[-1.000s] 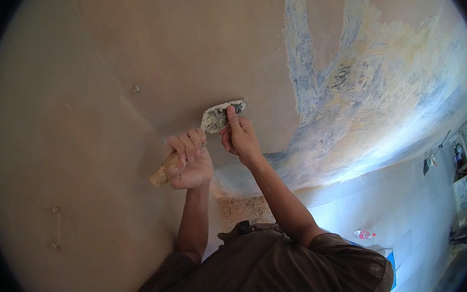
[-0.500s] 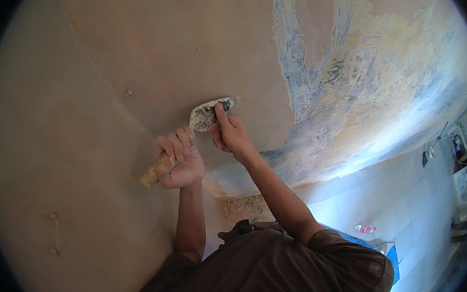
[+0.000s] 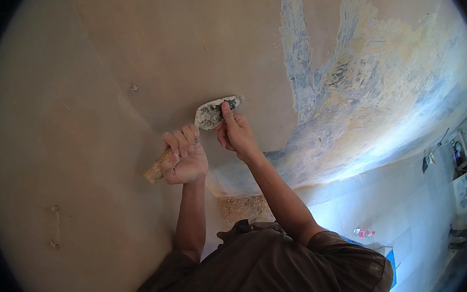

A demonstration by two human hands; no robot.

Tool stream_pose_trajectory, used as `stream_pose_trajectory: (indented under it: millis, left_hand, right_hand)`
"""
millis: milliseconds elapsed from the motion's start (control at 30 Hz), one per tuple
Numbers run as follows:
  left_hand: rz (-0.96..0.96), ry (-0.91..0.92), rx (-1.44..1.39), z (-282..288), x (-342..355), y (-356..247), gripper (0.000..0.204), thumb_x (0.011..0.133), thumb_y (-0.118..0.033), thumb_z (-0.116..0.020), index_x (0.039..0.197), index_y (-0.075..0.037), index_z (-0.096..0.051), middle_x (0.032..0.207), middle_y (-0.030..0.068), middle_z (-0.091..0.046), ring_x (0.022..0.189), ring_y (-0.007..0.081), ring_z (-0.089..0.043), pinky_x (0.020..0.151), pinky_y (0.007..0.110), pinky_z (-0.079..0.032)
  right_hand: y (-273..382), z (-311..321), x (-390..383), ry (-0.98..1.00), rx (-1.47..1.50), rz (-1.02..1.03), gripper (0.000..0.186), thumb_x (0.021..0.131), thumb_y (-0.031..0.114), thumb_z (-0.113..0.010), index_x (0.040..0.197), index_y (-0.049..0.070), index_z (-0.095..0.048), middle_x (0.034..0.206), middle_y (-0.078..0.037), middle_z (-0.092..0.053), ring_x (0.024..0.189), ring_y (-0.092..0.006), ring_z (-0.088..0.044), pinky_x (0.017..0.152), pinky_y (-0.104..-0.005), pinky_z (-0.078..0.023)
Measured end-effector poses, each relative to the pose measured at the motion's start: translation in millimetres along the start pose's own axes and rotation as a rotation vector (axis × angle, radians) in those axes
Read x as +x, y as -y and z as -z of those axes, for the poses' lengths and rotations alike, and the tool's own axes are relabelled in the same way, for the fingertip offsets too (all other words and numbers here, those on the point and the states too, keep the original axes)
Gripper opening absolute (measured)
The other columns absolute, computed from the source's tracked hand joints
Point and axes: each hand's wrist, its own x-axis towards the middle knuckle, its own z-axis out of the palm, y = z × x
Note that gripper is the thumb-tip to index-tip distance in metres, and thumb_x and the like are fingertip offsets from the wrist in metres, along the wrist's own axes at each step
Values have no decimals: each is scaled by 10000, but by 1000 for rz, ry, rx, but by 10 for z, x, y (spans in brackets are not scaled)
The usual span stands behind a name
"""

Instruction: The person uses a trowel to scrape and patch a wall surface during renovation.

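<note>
A trowel, its blade (image 3: 209, 114) crusted grey and white, lies slantwise against the brownish wall (image 3: 159, 41). My left hand (image 3: 186, 157) is closed round its handle, and the light wooden handle end (image 3: 156, 172) sticks out below the fist. On the blade's right side my right hand (image 3: 238, 134) grips it, thumb on the near face and fingers curled beneath. The blade's tip (image 3: 239, 99) touches or nearly touches the wall surface; the exact contact is hard to see.
Right of the blade, the wall has stripped, patchy bluish and yellowish areas (image 3: 353, 84). Crumbly debris (image 3: 242, 208) lies low by my body. On the pale floor (image 3: 333, 209) lie a clear bottle with red parts (image 3: 364, 233) and a blue sheet (image 3: 391, 265). Clutter (image 3: 465, 164) stands far right.
The trowel and both hands sit slightly further right and a touch higher in view. Wall marks shift the same way, so much of this is the view moving. Both grips stay the same.
</note>
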Motion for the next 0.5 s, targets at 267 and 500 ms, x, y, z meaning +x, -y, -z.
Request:
stream_pose_trajectory:
  millis: [267,500]
  left_hand:
    - [13,91,1,-7,92,-20,228,649,-234,-557,656,-143,-347,562,-13,-360,567,123,-325,636,310,-259]
    - [12,169,49,-29,97,-45,235,627,-207,-577,664,-130,-358,543,-6,-349,559,138,-332,665,335,-302]
  right_hand:
    - [82,-6,-4,57,46,-40,699,924,649,-377,719,0,-533,428,-65,-461,279,-92,-322,278,-236,-191]
    - [236,-66,-36,37,-66,-80,716,901,671,-410,716,-11,-527,433,-61,-463,271,-83,-311,269,-231,-193]
